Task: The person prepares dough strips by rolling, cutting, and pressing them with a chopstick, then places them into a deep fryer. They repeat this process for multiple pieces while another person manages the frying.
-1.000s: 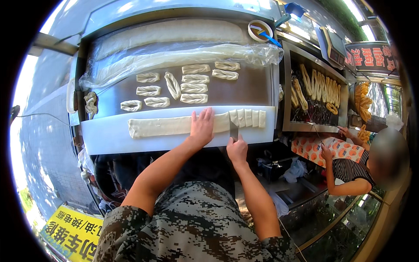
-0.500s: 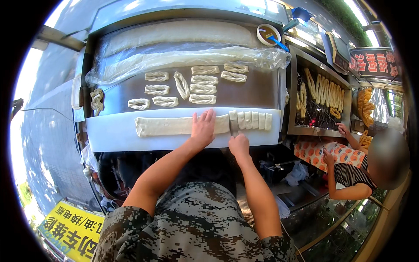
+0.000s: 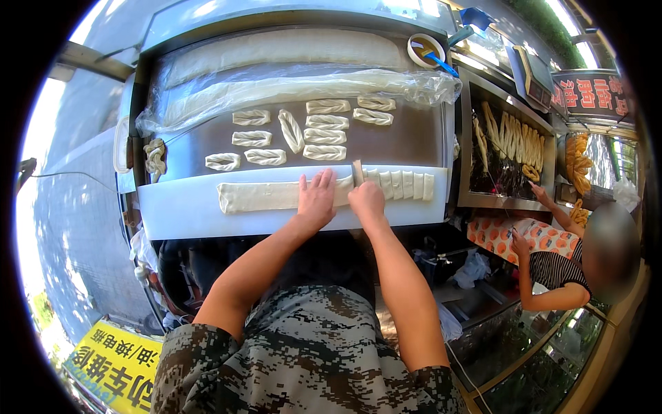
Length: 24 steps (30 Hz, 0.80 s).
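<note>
A long flat strip of pale dough [image 3: 265,196] lies on a white cutting board [image 3: 176,217]. My left hand [image 3: 317,199] rests flat over the strip, fingers stretched out. Close to its right, my right hand [image 3: 367,199] is closed round a knife [image 3: 357,172], whose blade points away from me and stands against the strip; the handle is hidden in my fist. Several narrow cut dough pieces [image 3: 408,185] lie side by side to the right of the knife. Beyond the board, several folded, twisted dough pieces [image 3: 324,136] lie on a dark metal worktop [image 3: 186,148].
Clear plastic film [image 3: 276,93] partly covers long dough slabs [image 3: 283,55] at the back. A white bowl [image 3: 416,48] with a blue brush [image 3: 441,63] stands back right. A co-worker [image 3: 558,269] holds thin sticks over a fryer [image 3: 483,200] of dough sticks [image 3: 510,138].
The knife and my right hand have moved a little left along the strip and away from me. My left hand has shifted slightly left. Fewer dough sticks lie at the fryer's left.
</note>
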Motion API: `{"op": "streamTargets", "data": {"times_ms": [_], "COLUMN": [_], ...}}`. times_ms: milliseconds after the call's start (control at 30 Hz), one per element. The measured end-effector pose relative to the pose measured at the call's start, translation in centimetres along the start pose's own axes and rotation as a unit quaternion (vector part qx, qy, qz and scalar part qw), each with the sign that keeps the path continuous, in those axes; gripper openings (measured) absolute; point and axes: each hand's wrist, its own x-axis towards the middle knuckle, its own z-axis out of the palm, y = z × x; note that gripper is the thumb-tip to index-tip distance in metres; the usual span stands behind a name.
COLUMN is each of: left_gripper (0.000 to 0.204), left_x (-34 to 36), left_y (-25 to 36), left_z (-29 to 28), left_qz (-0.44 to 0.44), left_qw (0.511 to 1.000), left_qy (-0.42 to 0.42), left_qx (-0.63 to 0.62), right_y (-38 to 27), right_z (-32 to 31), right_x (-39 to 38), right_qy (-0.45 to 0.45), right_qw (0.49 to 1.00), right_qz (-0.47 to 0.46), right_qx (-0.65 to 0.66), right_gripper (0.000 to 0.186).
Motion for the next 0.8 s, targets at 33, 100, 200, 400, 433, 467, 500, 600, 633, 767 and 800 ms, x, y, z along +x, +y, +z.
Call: {"op": "streamTargets", "data": {"times_ms": [33,100,200,400,433,467,500,600,633,767,800], "left_gripper": [0.095,0.095,0.096,0.094,0.094,0.093,0.092,0.091,0.091,0.092,0.094], "left_x": [0.0,0.1,0.0,0.0,0.1,0.1,0.0,-0.1,0.1,0.0,0.0], "left_y": [0.0,-0.4,-0.5,-0.8,-0.8,-0.8,-0.8,-1.2,-1.2,-0.9,-0.8], "left_z": [0.0,-0.1,0.2,0.3,0.1,0.0,-0.2,0.7,0.7,-0.4,-0.7], "left_qz": [0.004,0.007,0.006,0.011,0.016,0.017,0.015,0.011,0.011,0.011,0.012], "left_qw": [1.0,1.0,1.0,1.0,1.0,1.0,1.0,0.999,0.998,1.0,1.0], "left_qy": [0.001,0.004,0.01,0.02,0.019,0.02,0.021,0.039,0.053,0.005,-0.005], "left_qx": [-0.001,-0.001,0.01,0.01,0.006,-0.002,-0.01,0.005,0.016,0.002,0.004], "right_y": [0.3,1.2,4.4,1.9,0.9,0.1,-0.3,-1.6,-2.4,-2.1,-1.2], "right_z": [0.2,0.4,0.7,2.6,2.8,3.1,3.1,2.8,2.3,1.5,1.3], "right_x": [0.0,-1.0,-5.1,-7.1,-6.8,-6.4,-5.6,-3.8,-2.6,-2.9,-4.6], "right_qy": [0.002,0.003,0.014,0.078,0.087,0.072,0.061,0.026,0.016,-0.011,-0.012], "right_qw": [1.0,1.0,1.0,0.993,0.992,0.994,0.996,0.999,1.0,0.999,0.999], "right_qz": [0.01,0.026,-0.024,-0.033,-0.038,-0.014,-0.008,0.016,0.018,0.03,0.027], "right_qx": [-0.002,-0.004,-0.006,0.079,0.088,0.087,0.07,0.025,0.017,0.016,0.018], "right_gripper": [0.028,0.028,0.027,0.021,0.02,0.02,0.02,0.021,0.022,0.027,0.028]}}
